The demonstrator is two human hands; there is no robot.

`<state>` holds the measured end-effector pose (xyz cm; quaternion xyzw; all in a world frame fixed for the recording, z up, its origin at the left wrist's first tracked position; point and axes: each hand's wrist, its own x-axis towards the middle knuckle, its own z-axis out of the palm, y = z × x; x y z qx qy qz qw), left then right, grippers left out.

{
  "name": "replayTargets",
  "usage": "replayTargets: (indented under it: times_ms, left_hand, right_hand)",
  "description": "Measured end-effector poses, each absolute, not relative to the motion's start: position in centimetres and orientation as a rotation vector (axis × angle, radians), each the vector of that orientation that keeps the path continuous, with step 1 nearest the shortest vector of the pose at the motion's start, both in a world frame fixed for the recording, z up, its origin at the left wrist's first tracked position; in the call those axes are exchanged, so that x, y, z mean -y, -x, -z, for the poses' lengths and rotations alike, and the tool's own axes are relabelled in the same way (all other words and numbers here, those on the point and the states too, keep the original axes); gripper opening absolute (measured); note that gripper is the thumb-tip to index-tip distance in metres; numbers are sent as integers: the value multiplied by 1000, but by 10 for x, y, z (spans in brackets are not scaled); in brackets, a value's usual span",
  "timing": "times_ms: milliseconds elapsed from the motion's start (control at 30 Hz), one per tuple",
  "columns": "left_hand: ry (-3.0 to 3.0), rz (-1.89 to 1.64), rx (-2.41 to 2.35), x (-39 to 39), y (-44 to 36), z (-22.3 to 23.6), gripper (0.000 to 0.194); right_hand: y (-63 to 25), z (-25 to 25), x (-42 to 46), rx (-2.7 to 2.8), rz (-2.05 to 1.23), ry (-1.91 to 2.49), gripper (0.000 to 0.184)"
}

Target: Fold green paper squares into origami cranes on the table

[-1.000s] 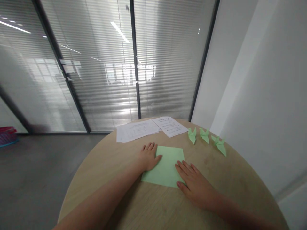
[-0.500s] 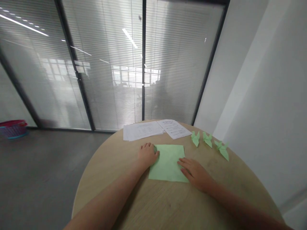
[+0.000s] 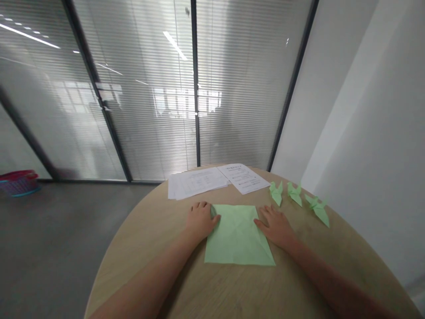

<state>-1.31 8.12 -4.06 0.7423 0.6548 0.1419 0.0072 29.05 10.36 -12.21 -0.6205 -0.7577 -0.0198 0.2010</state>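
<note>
A light green square sheet of paper (image 3: 237,239) lies flat on the round wooden table (image 3: 212,292), with faint crease lines across it. My left hand (image 3: 201,220) rests at its left edge, thumb on the paper and the other fingers on the tabletop. On the opposite side, my right hand (image 3: 274,227) lies with fingers spread, its thumb touching the sheet's right edge. Neither hand grips anything. To the right stand three folded green paper cranes, the left crane (image 3: 276,193), the middle crane (image 3: 295,193) and the right crane (image 3: 319,210).
White printed sheets (image 3: 199,182) overlap near the table's far edge, beside another printed page (image 3: 244,178). Behind the table is a glass partition with blinds (image 3: 159,137). A white wall (image 3: 375,177) rises at the right. A red and blue basket (image 3: 20,184) sits on the floor at far left.
My right hand has moved from on top of the paper to its right edge, uncovering the lower right corner. My left hand stays at the left edge. The view has shifted slightly.
</note>
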Motion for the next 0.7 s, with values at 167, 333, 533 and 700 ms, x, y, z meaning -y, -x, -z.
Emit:
replayTargets:
  times_ms: [167, 333, 533, 700]
  left_hand:
    - [-2319, -473, -2019, -78, 10, 42, 43]
    - [-2248, -553, -1996, -80, 12, 45, 47]
    - [-1735, -1016, -1601, -94, 21, 49, 52]
    - [-1335, -1097, -1284, -98, 24, 47, 26]
  right_hand:
    - [-294, 117, -106, 2046, -120, 1609, 39]
    - [-289, 101, -102, 1818, -514, 1288, 23]
    - [-278, 88, -91, 1446, -1079, 1084, 32]
    - [-280, 91, -92, 1287, -1136, 1084, 34]
